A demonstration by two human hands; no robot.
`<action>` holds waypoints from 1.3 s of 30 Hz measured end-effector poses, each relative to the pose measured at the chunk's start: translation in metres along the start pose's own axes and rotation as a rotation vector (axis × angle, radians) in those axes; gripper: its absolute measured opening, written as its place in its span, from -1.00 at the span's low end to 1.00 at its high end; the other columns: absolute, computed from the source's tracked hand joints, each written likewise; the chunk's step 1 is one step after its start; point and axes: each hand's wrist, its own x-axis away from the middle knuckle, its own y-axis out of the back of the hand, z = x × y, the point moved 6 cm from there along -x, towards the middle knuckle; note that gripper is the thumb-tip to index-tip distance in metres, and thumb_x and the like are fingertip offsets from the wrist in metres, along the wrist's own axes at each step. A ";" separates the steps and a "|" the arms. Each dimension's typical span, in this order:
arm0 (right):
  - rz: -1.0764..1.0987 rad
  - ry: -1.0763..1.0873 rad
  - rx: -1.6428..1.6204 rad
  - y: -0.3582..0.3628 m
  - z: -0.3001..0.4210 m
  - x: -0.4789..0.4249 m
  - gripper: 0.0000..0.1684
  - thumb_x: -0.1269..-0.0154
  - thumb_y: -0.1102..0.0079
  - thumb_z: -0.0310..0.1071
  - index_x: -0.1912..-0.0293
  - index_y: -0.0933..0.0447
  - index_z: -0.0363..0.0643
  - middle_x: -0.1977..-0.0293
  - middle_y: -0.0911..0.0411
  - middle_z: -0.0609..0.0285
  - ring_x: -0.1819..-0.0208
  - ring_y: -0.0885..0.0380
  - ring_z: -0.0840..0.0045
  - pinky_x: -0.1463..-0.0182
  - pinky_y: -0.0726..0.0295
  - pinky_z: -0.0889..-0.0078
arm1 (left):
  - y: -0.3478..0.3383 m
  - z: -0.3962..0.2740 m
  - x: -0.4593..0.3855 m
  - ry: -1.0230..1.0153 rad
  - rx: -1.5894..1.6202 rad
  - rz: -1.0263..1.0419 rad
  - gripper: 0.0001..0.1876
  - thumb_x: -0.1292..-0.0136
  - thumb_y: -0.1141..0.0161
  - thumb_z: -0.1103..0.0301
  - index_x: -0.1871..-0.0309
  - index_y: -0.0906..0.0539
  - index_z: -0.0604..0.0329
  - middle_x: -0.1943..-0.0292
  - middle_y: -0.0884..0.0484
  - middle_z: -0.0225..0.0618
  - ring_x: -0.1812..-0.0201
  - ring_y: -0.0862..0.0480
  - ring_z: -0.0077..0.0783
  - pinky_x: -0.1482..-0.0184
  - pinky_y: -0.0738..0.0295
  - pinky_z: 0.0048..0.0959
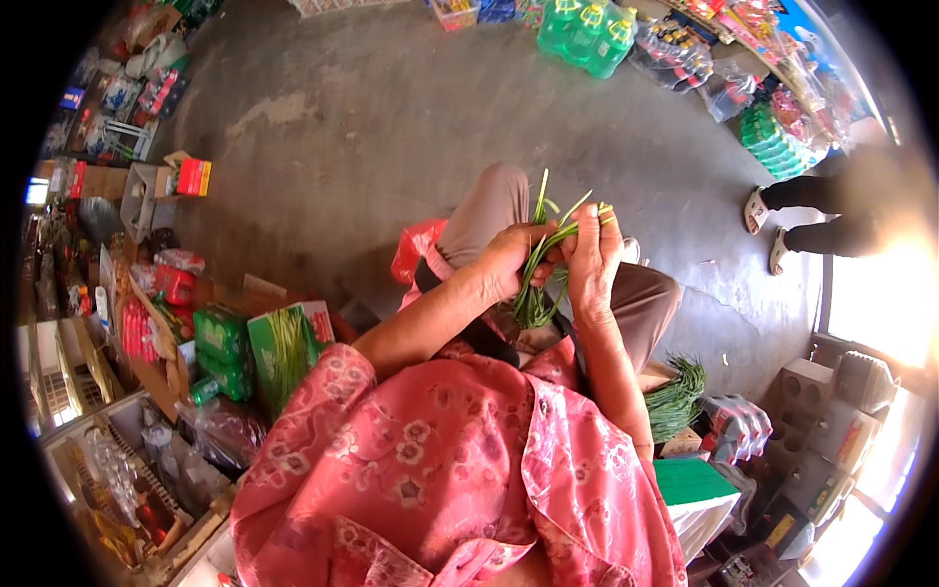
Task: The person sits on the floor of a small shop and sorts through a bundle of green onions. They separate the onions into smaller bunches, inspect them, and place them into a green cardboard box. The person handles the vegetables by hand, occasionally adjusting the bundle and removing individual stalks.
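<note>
Over my lap, my left hand (516,258) is closed around a bunch of thin green stalks (533,302), which look like garlic chives. Their cut ends point up and away from me, and the rest hangs down between my knees. Beside it, my right hand (593,253) pinches the pale ends of a few stalks from the bunch between thumb and fingers. A larger pile of green stalks (673,400) lies on a box to my right. More long stalks (287,352) rest on a green carton to my left.
A red plastic bag (417,249) is by my left knee. Shrink-wrapped green bottles (587,37) stand along the far side. At the right is another person's legs (803,213). Green can packs (222,352) and a goods crate (132,477) sit at left; grey blocks (799,389) stand at right.
</note>
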 end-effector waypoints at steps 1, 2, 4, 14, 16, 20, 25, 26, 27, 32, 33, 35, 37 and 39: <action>0.066 0.033 0.096 -0.002 -0.002 0.008 -0.76 -0.32 0.10 -0.26 0.38 -0.39 -0.21 0.68 -0.27 0.42 0.65 -0.22 0.81 0.59 -0.22 0.69 | 0.010 0.007 0.001 0.007 0.027 -0.017 -0.75 -0.26 0.05 0.19 0.41 -0.46 0.16 0.63 -0.39 -0.43 0.74 -0.29 -0.56 0.73 -0.09 -0.58; 0.135 0.067 0.190 -0.005 -0.001 0.018 -0.77 -0.32 0.10 -0.27 0.35 -0.40 -0.23 0.68 -0.30 0.39 0.63 -0.26 0.78 0.56 -0.27 0.67 | 0.019 0.015 0.002 0.013 0.053 -0.033 -0.75 -0.26 0.06 0.20 0.41 -0.46 0.17 0.64 -0.41 -0.40 0.74 -0.31 -0.53 0.73 -0.11 -0.56; 0.259 0.135 0.335 -0.005 -0.011 0.028 -0.79 -0.29 0.10 -0.32 0.29 -0.45 -0.25 0.62 -0.44 0.25 0.57 -0.39 0.64 0.42 -0.42 0.56 | 0.033 0.020 -0.001 -0.046 0.083 -0.046 -0.76 -0.27 0.06 0.23 0.42 -0.46 0.20 0.65 -0.43 -0.37 0.76 -0.35 -0.50 0.75 -0.16 -0.53; 0.142 0.172 0.583 0.012 -0.005 0.024 -0.67 -0.30 0.11 -0.21 0.48 -0.35 -0.25 0.68 -0.37 0.16 0.64 -0.29 0.56 0.50 -0.32 0.45 | 0.025 0.027 0.012 -0.066 -0.055 -0.095 -0.74 -0.26 0.02 0.24 0.40 -0.48 0.27 0.61 -0.45 -0.33 0.69 -0.39 -0.45 0.70 -0.24 -0.55; 0.169 0.135 0.511 0.014 -0.016 0.026 -0.63 -0.33 0.15 -0.17 0.48 -0.35 -0.26 0.68 -0.38 0.20 0.63 -0.31 0.57 0.49 -0.33 0.47 | 0.031 0.038 0.008 -0.006 -0.024 -0.017 -0.75 -0.24 0.00 0.22 0.38 -0.49 0.24 0.62 -0.43 -0.35 0.69 -0.40 -0.47 0.70 -0.25 -0.55; 0.204 0.119 0.479 0.017 -0.023 0.034 -0.65 -0.34 0.15 -0.21 0.44 -0.39 -0.27 0.65 -0.42 0.23 0.58 -0.35 0.61 0.45 -0.36 0.51 | 0.045 0.046 0.005 0.052 0.071 -0.082 -0.77 -0.21 -0.04 0.21 0.44 -0.50 0.17 0.61 -0.44 -0.39 0.66 -0.43 -0.48 0.65 -0.34 -0.55; 0.327 0.292 0.547 0.008 -0.016 0.045 -0.75 -0.29 0.11 -0.32 0.41 -0.40 -0.31 0.56 -0.45 0.05 0.51 -0.45 0.30 0.41 -0.39 0.40 | 0.046 0.048 0.006 0.041 0.042 -0.086 -0.78 -0.21 -0.02 0.20 0.39 -0.47 0.15 0.60 -0.46 -0.41 0.64 -0.44 -0.48 0.62 -0.38 -0.52; 0.349 0.300 0.592 0.007 -0.010 0.046 -0.77 -0.25 0.09 -0.35 0.44 -0.37 -0.32 0.56 -0.38 -0.02 0.48 -0.41 0.13 0.42 -0.36 0.31 | 0.047 0.047 0.007 0.042 0.024 -0.114 -0.79 -0.22 -0.02 0.20 0.38 -0.47 0.15 0.60 -0.46 -0.41 0.64 -0.45 -0.48 0.60 -0.39 -0.52; 0.340 0.316 0.634 0.009 -0.010 0.046 -0.76 -0.25 0.09 -0.34 0.46 -0.35 -0.31 0.58 -0.36 -0.02 0.50 -0.39 0.12 0.43 -0.34 0.30 | 0.046 0.047 0.008 0.029 0.029 -0.098 -0.78 -0.22 -0.01 0.19 0.38 -0.47 0.15 0.59 -0.47 -0.41 0.63 -0.45 -0.49 0.59 -0.39 -0.51; 0.227 0.235 0.518 0.020 -0.012 0.041 -0.68 -0.29 0.11 -0.25 0.52 -0.32 -0.24 0.65 -0.28 0.23 0.61 -0.25 0.51 0.52 -0.24 0.50 | 0.046 0.049 0.004 0.005 0.062 -0.070 -0.77 -0.25 0.01 0.18 0.36 -0.47 0.15 0.57 -0.49 -0.41 0.56 -0.49 -0.53 0.48 -0.45 -0.55; 0.205 0.150 0.435 0.020 -0.012 0.042 -0.67 -0.32 0.12 -0.23 0.51 -0.36 -0.20 0.64 -0.29 0.39 0.59 -0.20 0.74 0.52 -0.22 0.65 | 0.046 0.050 0.004 0.004 0.069 -0.072 -0.77 -0.25 0.01 0.18 0.35 -0.46 0.16 0.57 -0.50 -0.42 0.56 -0.50 -0.54 0.47 -0.45 -0.56; 0.274 -0.007 0.270 0.019 -0.029 0.041 -0.69 -0.34 0.13 -0.23 0.47 -0.37 -0.19 0.63 -0.27 0.44 0.59 -0.17 0.78 0.54 -0.16 0.71 | 0.046 0.051 0.003 -0.013 0.095 -0.027 -0.76 -0.27 0.03 0.18 0.35 -0.46 0.16 0.56 -0.49 -0.42 0.55 -0.50 -0.55 0.45 -0.45 -0.56; 0.304 -0.075 0.277 0.017 -0.034 0.042 -0.71 -0.33 0.11 -0.27 0.46 -0.36 -0.24 0.64 -0.33 0.39 0.58 -0.21 0.77 0.52 -0.26 0.64 | 0.044 0.049 0.005 -0.017 0.134 -0.032 -0.76 -0.28 0.05 0.19 0.35 -0.46 0.17 0.55 -0.49 -0.42 0.53 -0.50 -0.55 0.43 -0.45 -0.55; 0.272 -0.089 0.294 0.019 -0.035 0.046 -0.78 -0.31 0.05 -0.28 0.33 -0.43 -0.26 0.63 -0.35 0.37 0.56 -0.24 0.76 0.48 -0.29 0.67 | 0.044 0.047 0.009 -0.011 0.190 -0.091 -0.76 -0.28 0.06 0.19 0.35 -0.46 0.18 0.54 -0.49 -0.42 0.51 -0.50 -0.55 0.42 -0.45 -0.55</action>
